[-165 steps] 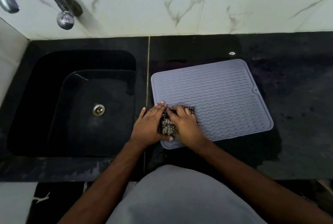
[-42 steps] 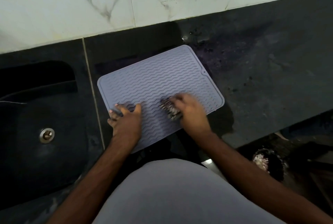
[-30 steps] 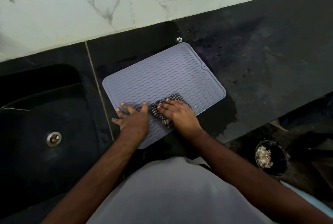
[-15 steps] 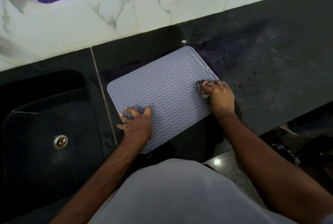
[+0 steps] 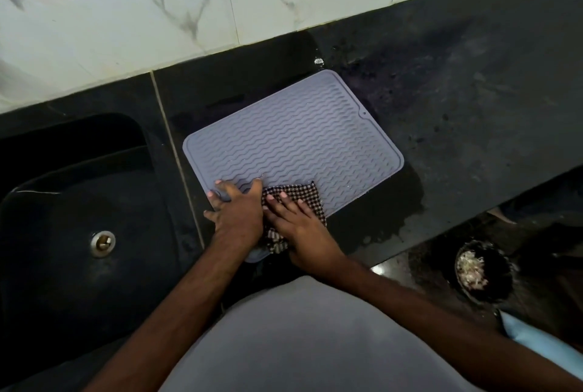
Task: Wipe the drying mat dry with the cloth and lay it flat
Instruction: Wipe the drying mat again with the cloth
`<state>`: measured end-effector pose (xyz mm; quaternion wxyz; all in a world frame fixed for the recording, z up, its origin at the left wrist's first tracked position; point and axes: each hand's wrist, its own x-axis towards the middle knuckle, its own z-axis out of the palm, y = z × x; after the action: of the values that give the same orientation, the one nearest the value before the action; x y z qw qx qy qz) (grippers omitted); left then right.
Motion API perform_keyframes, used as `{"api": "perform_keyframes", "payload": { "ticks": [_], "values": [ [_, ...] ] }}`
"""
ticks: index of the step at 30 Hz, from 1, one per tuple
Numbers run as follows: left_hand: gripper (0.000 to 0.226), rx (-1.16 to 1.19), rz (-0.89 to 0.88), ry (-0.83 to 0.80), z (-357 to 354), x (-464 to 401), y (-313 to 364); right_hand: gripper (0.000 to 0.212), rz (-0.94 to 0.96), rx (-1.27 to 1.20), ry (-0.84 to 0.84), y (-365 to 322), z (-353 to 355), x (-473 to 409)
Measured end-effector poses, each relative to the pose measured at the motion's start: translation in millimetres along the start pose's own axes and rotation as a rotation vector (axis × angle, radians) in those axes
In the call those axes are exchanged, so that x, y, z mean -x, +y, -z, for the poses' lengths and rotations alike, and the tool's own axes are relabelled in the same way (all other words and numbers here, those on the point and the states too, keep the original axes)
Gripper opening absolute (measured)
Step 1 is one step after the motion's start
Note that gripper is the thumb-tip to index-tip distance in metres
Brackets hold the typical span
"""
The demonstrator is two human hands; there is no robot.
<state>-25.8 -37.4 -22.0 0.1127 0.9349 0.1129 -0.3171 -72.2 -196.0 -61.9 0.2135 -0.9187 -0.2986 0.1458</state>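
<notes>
A grey ribbed drying mat [image 5: 299, 145] lies flat on the black counter [image 5: 457, 113], right of the sink. My left hand [image 5: 236, 211] presses down on the mat's near left corner with fingers spread. A black-and-white checked cloth [image 5: 299, 197] is spread on the mat's near edge. My right hand [image 5: 299, 224] lies flat on the cloth with straight fingers, pressing it onto the mat. Part of the cloth is hidden under both hands.
A black sink [image 5: 79, 218] with a metal drain [image 5: 102, 243] is at the left. White marble tiles [image 5: 189, 12] back the counter. A wet patch [image 5: 394, 218] lies beside the mat's near right corner. A dark bowl [image 5: 479, 271] with pale scraps sits on the floor, lower right.
My right hand has slid the cloth from the mat's right edge back to its near left part, beside my left hand. The cloth now lies spread out. My left hand stays in place.
</notes>
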Motion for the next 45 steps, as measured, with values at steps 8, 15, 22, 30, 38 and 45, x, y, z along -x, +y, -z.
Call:
{"api": "perform_keyframes", "payload": {
  "ticks": [8, 15, 22, 30, 38, 45],
  "values": [
    [0.107, -0.098, 0.013, -0.048, 3, 0, 1, 0.096, 0.09, 0.007, -0.033, 65, 34, 6],
    [0.122, -0.133, -0.014, -0.066, 6, 6, -2, 0.096, -0.159, 0.014, 0.149, 129, 69, 7],
    [0.125, -0.109, -0.036, -0.079, 7, 10, -3, 0.073, -0.593, -0.05, 0.422, 155, 123, -29],
    [0.117, -0.068, -0.063, -0.073, 1, 6, -11, 0.073, -0.063, -0.13, 0.215, 21, 60, -10],
    [0.099, -0.072, -0.045, -0.057, 1, 6, -9, 0.065, 0.3, -0.091, -0.051, 13, -1, -1],
    [0.124, -0.116, -0.023, -0.087, 4, 5, -6, 0.035, 0.418, -0.042, 0.03, 88, 46, 7]
  ]
}}
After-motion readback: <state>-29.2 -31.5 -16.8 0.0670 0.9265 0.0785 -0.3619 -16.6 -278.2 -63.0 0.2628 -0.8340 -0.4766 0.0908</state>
